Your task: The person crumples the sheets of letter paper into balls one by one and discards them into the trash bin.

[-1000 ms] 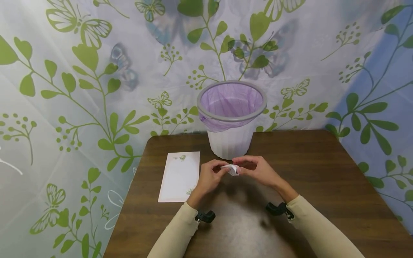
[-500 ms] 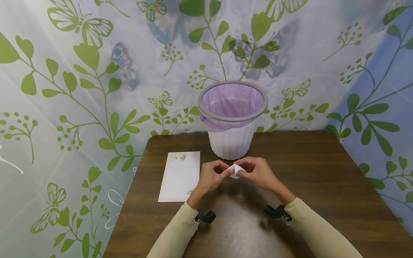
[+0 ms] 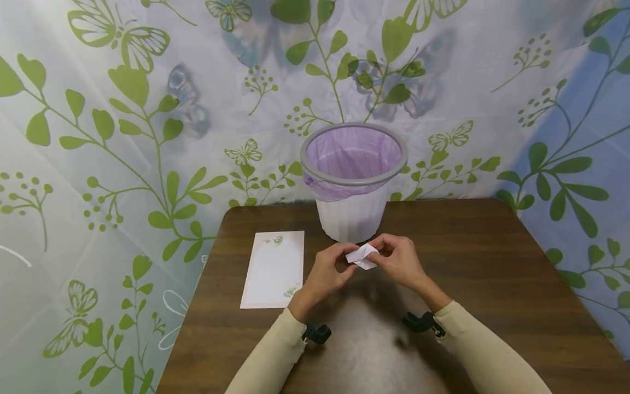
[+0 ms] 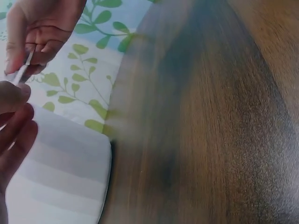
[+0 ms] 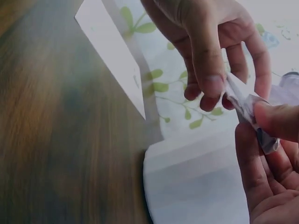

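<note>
The dark wooden surface (image 3: pixel 472 246) spreads beneath and around the person's fingers. Directly beyond them stands the white bin (image 3: pixel 350 216) with its purple liner (image 3: pixel 354 153); left of them a printed sheet (image 3: pixel 273 271) lies flat. The left hand (image 3: pixel 325 272) and right hand (image 3: pixel 400 264) face each other above the surface, with the small folded paper (image 3: pixel 363 257) between them, roughly lengthwise from hand to hand. It lies right of the left fingers and left of the right fingers, so neither hand is clearly nearer. The right thumb and forefinger pinch its right end; the left thumb and forefinger curve loosely round its left end, slightly parted, the thumb touching its edge.
</note>
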A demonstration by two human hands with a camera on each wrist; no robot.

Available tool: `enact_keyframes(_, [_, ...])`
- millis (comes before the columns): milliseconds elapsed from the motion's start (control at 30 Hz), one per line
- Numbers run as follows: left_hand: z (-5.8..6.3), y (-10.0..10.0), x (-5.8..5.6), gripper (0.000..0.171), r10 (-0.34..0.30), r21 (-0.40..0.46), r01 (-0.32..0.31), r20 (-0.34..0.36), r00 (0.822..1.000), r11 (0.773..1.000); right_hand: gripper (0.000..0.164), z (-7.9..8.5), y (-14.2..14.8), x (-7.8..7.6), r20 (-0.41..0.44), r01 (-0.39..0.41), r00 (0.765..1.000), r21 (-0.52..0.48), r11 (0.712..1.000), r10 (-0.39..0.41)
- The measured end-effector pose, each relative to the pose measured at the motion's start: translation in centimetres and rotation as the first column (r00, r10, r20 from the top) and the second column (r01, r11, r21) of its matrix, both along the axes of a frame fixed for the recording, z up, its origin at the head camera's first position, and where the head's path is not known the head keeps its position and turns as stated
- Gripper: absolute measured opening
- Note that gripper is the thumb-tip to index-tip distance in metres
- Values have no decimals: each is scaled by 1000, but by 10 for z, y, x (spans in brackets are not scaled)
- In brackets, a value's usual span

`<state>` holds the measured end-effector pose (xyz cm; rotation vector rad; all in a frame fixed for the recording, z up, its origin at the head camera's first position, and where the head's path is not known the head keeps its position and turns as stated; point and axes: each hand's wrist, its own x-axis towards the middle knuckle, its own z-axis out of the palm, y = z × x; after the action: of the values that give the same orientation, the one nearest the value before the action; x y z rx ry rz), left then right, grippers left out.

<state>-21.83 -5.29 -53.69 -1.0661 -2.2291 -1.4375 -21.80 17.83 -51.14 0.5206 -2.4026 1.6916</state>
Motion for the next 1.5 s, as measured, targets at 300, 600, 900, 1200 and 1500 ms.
enact_keyframes(300, [1,2,-1,29,118,61,-110,-151,982,992,11,-1,-3,0,139,-49,988,-157,986,71])
enact_keyframes(600, [3,7,0,22,212,219,-197,-51,976,956,32,-2,-2,1,10,-142,990,-86,986,143])
enact_keyframes(900, [8,5,1,15,145,190,-158,84,986,969,45,-2,-3,5,-21,-253,967,-178,951,254])
enact_keyframes(1200, [7,5,2,12,160,170,-168,59,985,971,34,-3,-5,4,-85,-198,978,-136,971,188])
enact_keyframes(1500, [7,8,5,8,186,173,-191,43,982,966,27,0,-3,6,-166,-133,978,-28,991,126])
